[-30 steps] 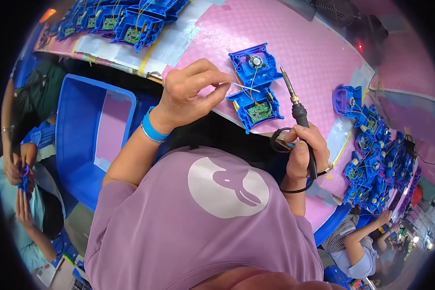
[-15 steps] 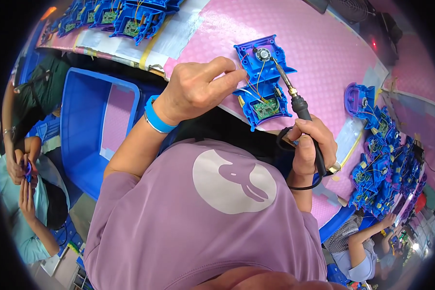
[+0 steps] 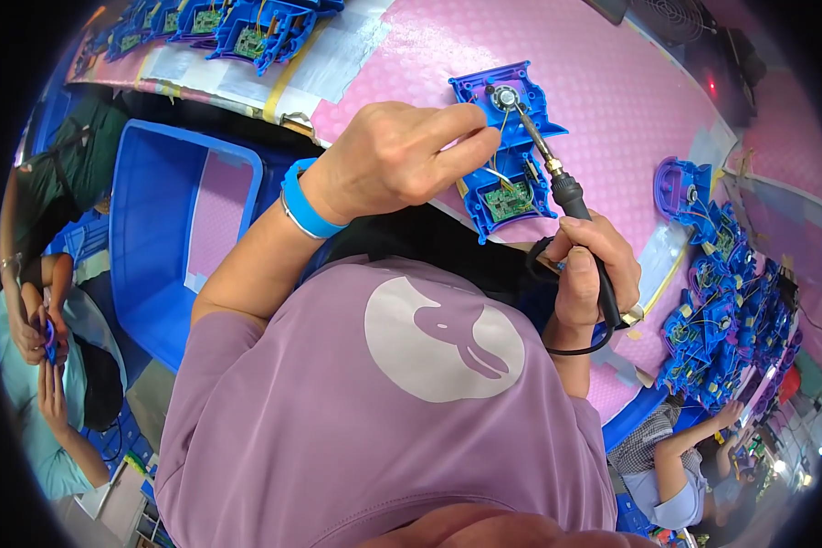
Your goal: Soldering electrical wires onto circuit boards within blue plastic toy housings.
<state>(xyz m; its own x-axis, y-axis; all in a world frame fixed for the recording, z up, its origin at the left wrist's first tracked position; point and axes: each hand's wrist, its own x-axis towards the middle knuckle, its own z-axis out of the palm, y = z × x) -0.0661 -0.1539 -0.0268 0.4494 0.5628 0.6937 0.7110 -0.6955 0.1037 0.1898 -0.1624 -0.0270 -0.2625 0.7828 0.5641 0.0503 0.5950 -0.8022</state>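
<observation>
While the right hand (image 3: 595,274) has its grip wrapped around the black handle of a soldering iron (image 3: 568,194), the metal tip points up and left to the lower right rim of a round speaker (image 3: 505,98); whether it touches there cannot be told. The speaker, silvery with a dark ring, sits in the upper half of an opened blue plastic housing (image 3: 543,126), which lies on the pink-covered table (image 3: 612,119) just in front of the person. Purple shows within that upper half, and screw posts line its walls. The lower half, nearer the body, holds a green circuit board (image 3: 509,201), with thin yellowish wires (image 3: 502,142) running between the two halves. At the housing's left side is the left hand (image 3: 420,155), thumb and forefinger brought close in a narrow grip; what may be between their tips is hidden. More opened blue housings (image 3: 717,310) are heaped at the right, and a row of similar blue shells (image 3: 247,38) stands at upper left.
</observation>
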